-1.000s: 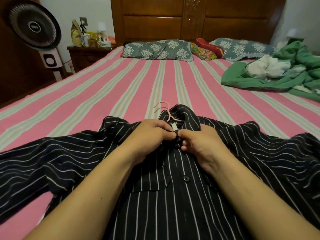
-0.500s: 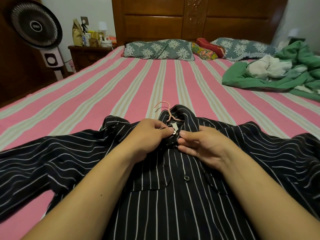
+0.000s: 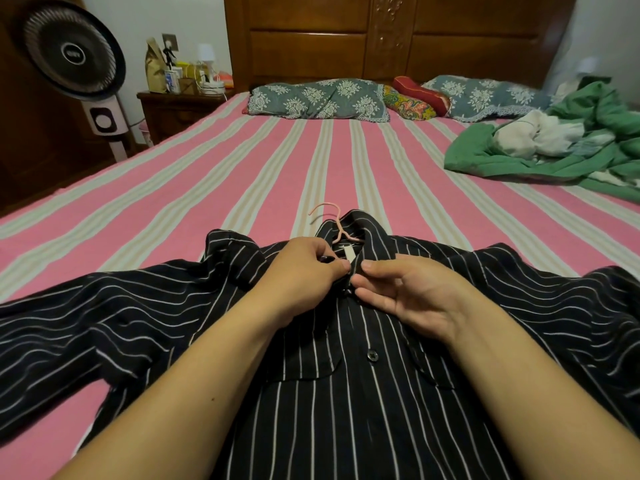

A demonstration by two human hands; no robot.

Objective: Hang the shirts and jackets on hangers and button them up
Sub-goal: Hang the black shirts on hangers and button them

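A: Where are we with the shirt point(image 3: 381, 393)?

B: It lies flat on the bed point(image 3: 242, 174), front up, with the hanger point(image 3: 337, 225) hook poking out of the collar just beyond our fingertips. We're at the top button, right between our fingers

A: And our hands?

B: Our left hand point(image 3: 308, 275) pinches the placket edge, fingers curled tight. Our right hand point(image 3: 405, 292) meets it with thumb and forefinger on the other edge, the remaining fingers loosely spread. One button point(image 3: 372, 355) below our fingers looks done

A: How do we do this one well?

B: We'd keep both edges taut, line the hole over the button, then push it through edgewise without dragging the collar off the hanger

A: Any writing?

B: A pale neck tag point(image 3: 348, 253) sits just past our left fingertips; we can't read it, nor the fan point(image 3: 74, 57) badge
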